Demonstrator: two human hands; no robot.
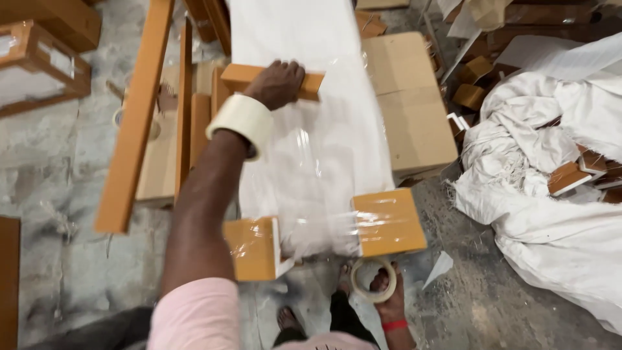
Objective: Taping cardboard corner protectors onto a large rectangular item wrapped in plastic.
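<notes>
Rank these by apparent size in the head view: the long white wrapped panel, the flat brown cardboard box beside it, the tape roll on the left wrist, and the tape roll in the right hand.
1. Long white wrapped panel
2. Flat brown cardboard box
3. and 4. Tape roll on the left wrist and tape roll in the right hand: look alike, and their distances from the camera differ, so unranked.

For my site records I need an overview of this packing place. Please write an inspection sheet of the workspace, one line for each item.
Surface: grey concrete floor, dusty and stained.
Job's things: long white-wrapped panel with clear film; orange-brown block across it; two film-covered end blocks at the near end.
Clutter: loose wooden slat, flat cardboard box, white sacks, small wooden pieces, paper scrap.
Hands: left hand presses on the block, a wide tape roll worn round the wrist; right hand holds a thinner tape ring in its fingers.
Cables: nothing seen.
Surroundings: wooden frame at the left; more wood and board at the top right.
</notes>
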